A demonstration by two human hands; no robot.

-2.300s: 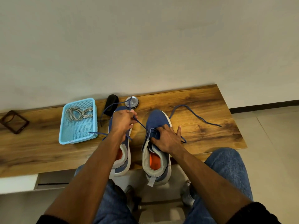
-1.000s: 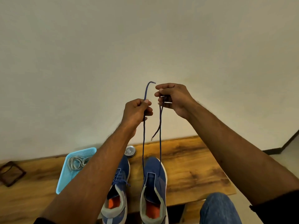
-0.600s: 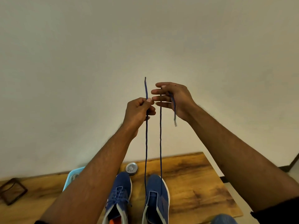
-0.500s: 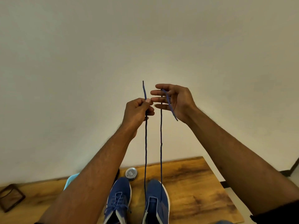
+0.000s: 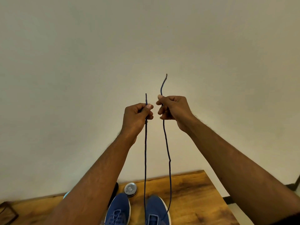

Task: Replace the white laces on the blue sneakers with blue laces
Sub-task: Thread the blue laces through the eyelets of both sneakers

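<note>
Item: thin dark-blue cord shoelace [image 5: 145, 159], two strands rising from the right-hand blue knit sneaker with white sole [image 5: 156, 211] at 6 o'clock up to the hands at centre.
Left hand [image 5: 138, 116]: fingers curled, thumb pinching the left strand just below its tip, which stands straight above the fist.
Right hand [image 5: 172, 109]: fingers curled round the right strand, thumb on top; a longer, wavy tail sticks up toward 12 o'clock.
Handling, judged: very light, limp, no stiffness along its length; it hangs straight only under tension and kinks where slack, as on the right strand. Probably slightly grippy woven surface.
Where to hold, judged: close to the stiff tips for threading; a pinch should suffice.
Second shoe: left-hand blue knit sneaker [image 5: 118, 210], at 7 o'clock, already carrying blue lacing.
Support: brown wooden bench top [image 5: 194, 192].
Nearby: small round silver tin [image 5: 130, 189], just beyond the toes.
Cut off: both shoes' eyelets and heels; which eyelets the strands pass through cannot be told.
Hidden: a black object and a pale-blue corner behind the left forearm, unidentifiable.
</note>
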